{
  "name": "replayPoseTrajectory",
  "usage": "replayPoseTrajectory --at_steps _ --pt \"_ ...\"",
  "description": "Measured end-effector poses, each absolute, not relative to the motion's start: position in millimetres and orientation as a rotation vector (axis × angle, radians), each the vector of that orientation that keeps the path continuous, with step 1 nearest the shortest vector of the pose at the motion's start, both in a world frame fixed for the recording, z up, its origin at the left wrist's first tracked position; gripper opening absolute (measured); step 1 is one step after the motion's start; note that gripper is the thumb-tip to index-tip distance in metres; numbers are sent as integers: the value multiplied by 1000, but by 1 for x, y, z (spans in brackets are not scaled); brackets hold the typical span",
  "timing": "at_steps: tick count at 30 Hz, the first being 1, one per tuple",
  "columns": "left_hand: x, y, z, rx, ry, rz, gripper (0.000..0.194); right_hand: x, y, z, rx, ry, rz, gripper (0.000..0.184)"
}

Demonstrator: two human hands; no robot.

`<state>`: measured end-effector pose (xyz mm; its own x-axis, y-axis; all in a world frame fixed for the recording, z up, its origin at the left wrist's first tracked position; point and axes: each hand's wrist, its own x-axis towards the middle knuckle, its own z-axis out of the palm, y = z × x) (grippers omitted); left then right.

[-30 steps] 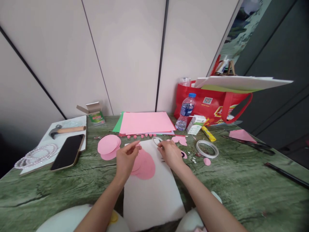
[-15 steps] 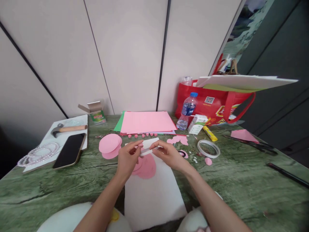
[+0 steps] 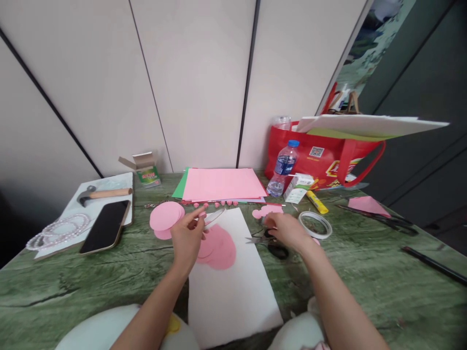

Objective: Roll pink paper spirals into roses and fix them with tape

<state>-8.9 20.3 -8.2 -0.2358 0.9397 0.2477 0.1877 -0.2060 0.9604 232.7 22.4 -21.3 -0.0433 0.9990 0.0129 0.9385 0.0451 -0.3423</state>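
My left hand (image 3: 187,238) hovers over the white foam sheet (image 3: 233,287), fingers pinched on a thin pale strip of tape (image 3: 215,216) that curves to the right. Under it lie overlapping pink paper circles (image 3: 219,250) on the sheet. My right hand (image 3: 288,231) is off the sheet's right edge, fingers curled down on black-handled scissors (image 3: 273,247) lying on the green table. A roll of clear tape (image 3: 314,224) sits just right of that hand.
Pink circles (image 3: 166,217), a phone (image 3: 105,226), hammer (image 3: 102,194) and bead string (image 3: 58,231) lie at the left. Pink and green paper sheets (image 3: 221,184) are at the back. A water bottle (image 3: 282,167), glue stick (image 3: 316,201) and red bag (image 3: 328,155) stand right.
My right hand let go of the strip held between both hands and moved right onto the scissors. The left hand stays over the sheet, still pinching the strip.
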Motion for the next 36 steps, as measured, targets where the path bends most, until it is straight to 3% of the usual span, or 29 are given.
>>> replayPoseTrajectory --at_steps 3,6,14,25,29,36 --pt "-8 20 -5 1320 1423 1494 34 241 19 -25 -2091 -2254 518 40" --pt "-9 21 -5 1282 1433 1497 32 231 15 -20 -2118 -2335 477 48" --pt "-11 24 -9 1228 1420 1514 33 225 16 -14 -2102 -2306 412 34" --pt "-13 27 -12 1164 1403 1569 35 208 13 -4 -1123 -1852 1027 47" --pt "-14 27 -14 1195 1410 1572 35 187 12 -5 -1147 -1872 860 56" --pt "-11 23 -11 1238 1449 1543 35 170 12 -18 -1175 -1979 693 51"
